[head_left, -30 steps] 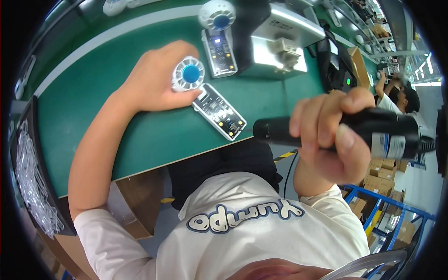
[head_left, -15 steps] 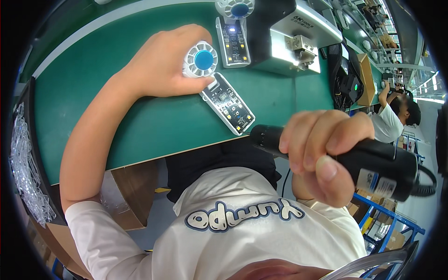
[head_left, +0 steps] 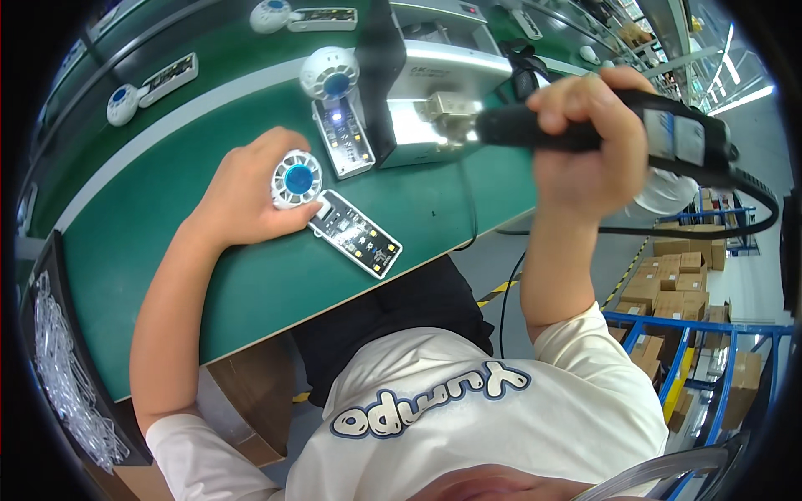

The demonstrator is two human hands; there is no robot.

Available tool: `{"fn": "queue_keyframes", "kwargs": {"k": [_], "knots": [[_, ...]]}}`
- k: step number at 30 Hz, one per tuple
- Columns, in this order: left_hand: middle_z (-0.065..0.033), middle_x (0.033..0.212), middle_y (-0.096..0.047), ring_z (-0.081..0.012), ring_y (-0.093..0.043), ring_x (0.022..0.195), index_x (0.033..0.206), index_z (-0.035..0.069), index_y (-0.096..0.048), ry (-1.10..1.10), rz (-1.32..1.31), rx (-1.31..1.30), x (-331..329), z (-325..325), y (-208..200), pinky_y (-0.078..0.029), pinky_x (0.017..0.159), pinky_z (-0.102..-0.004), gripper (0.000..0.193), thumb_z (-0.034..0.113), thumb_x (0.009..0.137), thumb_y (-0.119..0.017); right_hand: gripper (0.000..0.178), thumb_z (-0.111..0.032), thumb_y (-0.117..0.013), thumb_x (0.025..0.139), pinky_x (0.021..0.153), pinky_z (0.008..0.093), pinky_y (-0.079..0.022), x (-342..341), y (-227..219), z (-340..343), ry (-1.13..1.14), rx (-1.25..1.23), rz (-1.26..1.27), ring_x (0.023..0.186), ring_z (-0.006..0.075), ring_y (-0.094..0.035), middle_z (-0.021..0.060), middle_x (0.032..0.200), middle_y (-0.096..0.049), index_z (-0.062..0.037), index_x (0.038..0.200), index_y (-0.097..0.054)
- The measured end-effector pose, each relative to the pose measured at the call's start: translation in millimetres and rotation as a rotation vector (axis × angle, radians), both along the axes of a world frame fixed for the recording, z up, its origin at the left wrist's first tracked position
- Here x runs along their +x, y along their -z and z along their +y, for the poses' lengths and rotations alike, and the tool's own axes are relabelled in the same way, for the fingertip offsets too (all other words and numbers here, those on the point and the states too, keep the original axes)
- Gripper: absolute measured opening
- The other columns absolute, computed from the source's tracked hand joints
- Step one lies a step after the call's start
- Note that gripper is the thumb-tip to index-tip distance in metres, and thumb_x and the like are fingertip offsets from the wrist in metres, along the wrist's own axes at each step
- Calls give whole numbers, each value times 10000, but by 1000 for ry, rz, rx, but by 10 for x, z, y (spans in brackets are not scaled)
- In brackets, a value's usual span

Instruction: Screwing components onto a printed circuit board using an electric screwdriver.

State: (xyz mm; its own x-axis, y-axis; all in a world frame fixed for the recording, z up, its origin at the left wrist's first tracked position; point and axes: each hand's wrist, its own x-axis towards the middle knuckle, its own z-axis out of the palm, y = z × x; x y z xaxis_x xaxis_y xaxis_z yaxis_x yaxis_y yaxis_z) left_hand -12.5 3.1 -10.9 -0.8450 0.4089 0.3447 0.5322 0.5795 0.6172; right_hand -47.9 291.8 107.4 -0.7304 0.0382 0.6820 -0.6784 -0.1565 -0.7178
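My left hand (head_left: 247, 194) is closed round the head of a white handheld fan (head_left: 356, 233). Its round grille has a blue centre, and its handle lies uncovered with a dark circuit board showing. Gripped in my right hand (head_left: 591, 138) is a black electric screwdriver (head_left: 668, 125), held almost level. Its nose is at the metal block (head_left: 454, 113) on the lit front of a screw feeder (head_left: 434, 75); whether the bit touches the block I cannot make out. A second white fan (head_left: 344, 138), its board lit by a small light, lies just left of the feeder.
More white fans (head_left: 171, 79) lie on a green surface beyond the bench's pale strip. A black tray of clear plastic pieces (head_left: 71, 384) stands at the left. The screwdriver's black cable (head_left: 764, 200) loops at the right. Cartons and a blue rack (head_left: 702, 321) are behind on the right.
My right hand has raised the screwdriver from the near end of the fan's handle up to the feeder block. The left hand still holds the fan; the whole view has shifted.
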Motion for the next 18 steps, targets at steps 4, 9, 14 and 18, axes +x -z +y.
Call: {"fn": "queue_keyframes", "kwargs": {"k": [4,9,14,18], "knots": [[-153,992,-623,-367,-641,851,1086,32,-582,-36,-41,-1,15,20,-17,-507,721,-416,525,289,678,-790,216,-73,-594,812,603,375,-515,-52,-4,51,-28,55,-8,535,183,-542,86,657,-552,24,999,-545],[-151,989,-625,-369,-640,850,1092,41,-584,-27,-26,9,-13,-19,43,-510,720,-418,527,303,684,-789,224,-37,-633,816,573,344,-535,-61,72,-45,-132,126,-47,507,170,-575,90,598,-573,50,1005,-552],[-152,993,-633,-368,-639,849,1087,51,-586,32,33,29,-91,-30,100,-513,720,-423,520,331,697,-785,299,-85,-522,830,650,401,-469,417,263,-285,-480,-65,-173,565,174,-499,67,723,-516,-13,1121,-525],[-139,975,-627,-338,-653,843,1083,43,-577,10,47,-3,-84,-55,108,-519,719,-392,516,295,686,-790,326,-103,-519,848,648,394,-462,566,347,-577,-526,-33,-196,564,171,-493,60,731,-513,-28,1165,-508]]}}
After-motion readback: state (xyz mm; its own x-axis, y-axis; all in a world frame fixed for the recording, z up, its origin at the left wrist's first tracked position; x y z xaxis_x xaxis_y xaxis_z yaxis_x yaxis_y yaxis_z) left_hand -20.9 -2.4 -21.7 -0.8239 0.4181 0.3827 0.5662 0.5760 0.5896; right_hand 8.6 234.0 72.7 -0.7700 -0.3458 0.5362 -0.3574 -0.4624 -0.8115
